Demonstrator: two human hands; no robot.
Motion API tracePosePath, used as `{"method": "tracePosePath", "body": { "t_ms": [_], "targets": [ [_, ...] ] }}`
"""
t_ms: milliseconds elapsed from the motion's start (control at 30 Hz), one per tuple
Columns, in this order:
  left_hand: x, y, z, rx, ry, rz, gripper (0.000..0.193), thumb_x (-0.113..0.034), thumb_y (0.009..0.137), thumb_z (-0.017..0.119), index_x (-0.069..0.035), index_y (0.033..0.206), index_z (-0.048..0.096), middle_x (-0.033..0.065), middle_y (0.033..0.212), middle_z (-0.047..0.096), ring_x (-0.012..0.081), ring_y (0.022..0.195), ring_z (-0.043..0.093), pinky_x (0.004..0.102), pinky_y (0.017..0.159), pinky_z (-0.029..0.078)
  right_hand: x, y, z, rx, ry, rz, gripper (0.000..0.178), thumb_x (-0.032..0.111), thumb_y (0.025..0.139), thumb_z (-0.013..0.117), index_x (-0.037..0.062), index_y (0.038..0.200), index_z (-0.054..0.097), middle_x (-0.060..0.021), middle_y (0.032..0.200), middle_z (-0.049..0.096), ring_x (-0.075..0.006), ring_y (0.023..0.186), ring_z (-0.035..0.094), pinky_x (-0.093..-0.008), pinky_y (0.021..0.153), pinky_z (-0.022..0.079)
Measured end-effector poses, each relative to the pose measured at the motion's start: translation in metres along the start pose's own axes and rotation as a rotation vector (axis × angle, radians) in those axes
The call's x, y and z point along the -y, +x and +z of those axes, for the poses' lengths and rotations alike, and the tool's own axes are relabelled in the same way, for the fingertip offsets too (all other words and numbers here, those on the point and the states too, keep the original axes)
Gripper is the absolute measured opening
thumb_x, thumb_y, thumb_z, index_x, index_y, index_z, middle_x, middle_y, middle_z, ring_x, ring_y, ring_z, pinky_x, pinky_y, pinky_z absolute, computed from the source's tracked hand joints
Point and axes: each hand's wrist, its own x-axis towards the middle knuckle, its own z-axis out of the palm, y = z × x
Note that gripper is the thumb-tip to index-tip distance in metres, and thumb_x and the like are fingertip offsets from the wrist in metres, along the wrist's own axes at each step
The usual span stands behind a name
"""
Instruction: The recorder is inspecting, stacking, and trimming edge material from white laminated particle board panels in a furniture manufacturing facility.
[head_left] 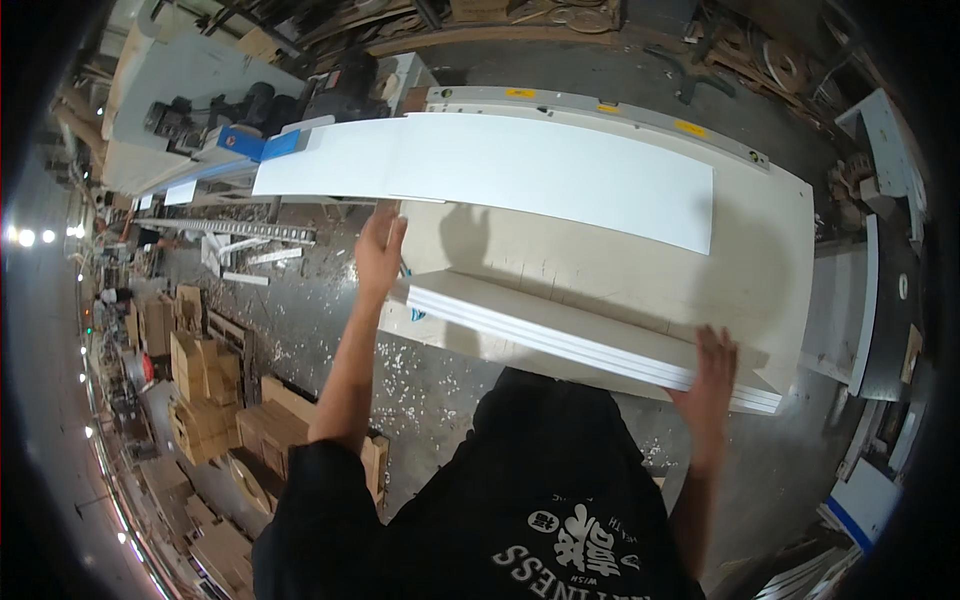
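white boards (560, 325) in a stack, long and narrow, lying along the near side of the pale table (570, 255) and slanting from the left down to the right. looks like three layers, going by the pale edges facing the black shirt (540, 450). right hand (706, 380) at the right end of the stack, fingers spread across the top and thumb by the near edge. touching, yeah, but can't tell if clamped on or just resting. left hand (378, 255) up at the left edge of the table, near the stack's other end, can't tell what's in its grip, if anything. farther back, a wide white panel (560, 170) flat on the table, another white panel (330, 160) meeting it on the left, plus a long silver level (560, 98) along the far edge. off to the left, a blue-trimmed machine (240, 143) and some cardboard boxes (205, 375). pale chips (405, 375) scattered on the floor.
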Motion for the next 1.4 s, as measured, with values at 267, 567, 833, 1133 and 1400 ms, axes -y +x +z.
{"method": "tracePosePath", "body": {
  "t_ms": [267, 567, 833, 1133, 1400],
  "targets": [
    [-0.087, 0.130, 0.166, 0.761, 0.155, 0.460, 0.057, -0.048, 0.100, 0.070, -0.002, 0.133, 0.068, 0.0201, 0.135, 0.070, 0.0354, 0.124, 0.067, 0.0438, 0.105, 0.053, 0.012, -0.023, 0.007, -0.086, 0.060, -0.015, 0.057, 0.008, 0.062, 0.085, 0.0161, 0.117, 0.073, -0.0038, 0.121, 0.072, -0.0296, 0.122, 0.064, -0.0523, 0.115, 0.044],
    [-0.062, 0.230, 0.339, 0.847, 0.593, 0.480, 0.113, -0.085, 0.090, 0.055, 0.003, 0.160, 0.041, 0.0272, 0.162, 0.046, 0.0399, 0.154, 0.040, 0.0535, 0.129, 0.025, 0.012, -0.031, 0.018, -0.056, 0.135, 0.121, 0.053, 0.015, 0.058, 0.085, 0.0162, 0.110, 0.072, -0.0017, 0.111, 0.071, -0.0257, 0.115, 0.065, -0.0449, 0.110, 0.046],
    [-0.127, 0.195, 0.348, 0.866, 0.593, 0.538, 0.094, -0.082, 0.094, 0.051, 0.001, 0.132, 0.071, 0.0285, 0.131, 0.070, 0.0446, 0.129, 0.063, 0.0499, 0.114, 0.046, 0.005, -0.037, 0.014, -0.025, 0.138, 0.193, 0.053, 0.022, 0.066, 0.088, 0.0174, 0.116, 0.070, 0.0000, 0.123, 0.069, -0.0236, 0.127, 0.062, -0.0438, 0.116, 0.043],
    [-0.199, 0.036, 0.262, 0.624, 0.326, 0.737, 0.055, -0.052, 0.108, 0.056, -0.002, 0.086, 0.067, 0.0228, 0.077, 0.070, 0.0475, 0.079, 0.068, 0.0562, 0.073, 0.052, -0.001, -0.025, 0.020, -0.127, 0.128, 0.065, 0.078, 0.039, 0.073, 0.090, 0.0180, 0.143, 0.062, -0.0024, 0.161, 0.050, -0.0241, 0.151, 0.044, -0.0444, 0.130, 0.030],
    [-0.217, -0.053, 0.158, 0.835, 0.208, 0.759, 0.040, -0.036, 0.107, 0.062, -0.002, 0.087, 0.064, 0.0194, 0.085, 0.066, 0.0435, 0.079, 0.063, 0.0488, 0.076, 0.052, -0.007, -0.008, 0.005, -0.184, 0.053, 0.040, 0.107, 0.057, 0.073, 0.086, 0.0182, 0.163, 0.043, -0.0070, 0.175, 0.030, -0.0292, 0.162, 0.024, -0.0483, 0.136, 0.012]
  ]
}}
